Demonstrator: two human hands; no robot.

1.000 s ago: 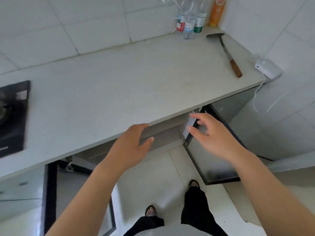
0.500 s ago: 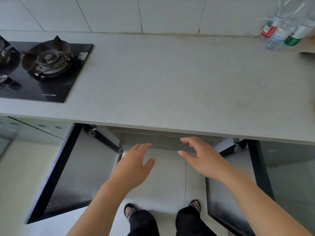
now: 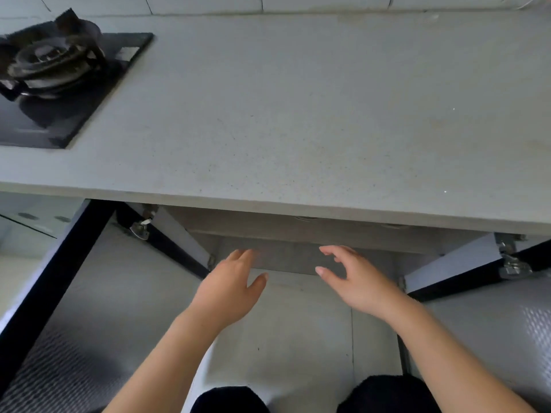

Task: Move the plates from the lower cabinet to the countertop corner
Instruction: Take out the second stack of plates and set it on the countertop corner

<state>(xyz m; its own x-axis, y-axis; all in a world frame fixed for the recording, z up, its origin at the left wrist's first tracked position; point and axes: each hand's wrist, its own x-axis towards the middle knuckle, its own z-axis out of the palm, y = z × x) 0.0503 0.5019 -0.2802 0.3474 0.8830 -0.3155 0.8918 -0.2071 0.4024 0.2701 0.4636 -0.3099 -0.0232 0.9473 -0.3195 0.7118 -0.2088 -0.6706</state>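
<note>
Both cabinet doors, the left door (image 3: 98, 296) and the right door (image 3: 483, 320), stood swung wide, but no plate was in view, and the countertop (image 3: 298, 114) beside the stove (image 3: 56, 79) held none. The left hand (image 3: 229, 293) and right hand (image 3: 357, 281) reached toward the opening, fingers spread and empty. The plates were probably deeper inside, hidden under the counter edge, so the moving was all left to do.

Soft, even daylight falls across the pale countertop (image 3: 298, 114); the cabinet opening (image 3: 298, 257) beneath lies in shadow. Wide-angle bending curves the edges, and slight motion blur softens the stove (image 3: 50, 67), far left.
</note>
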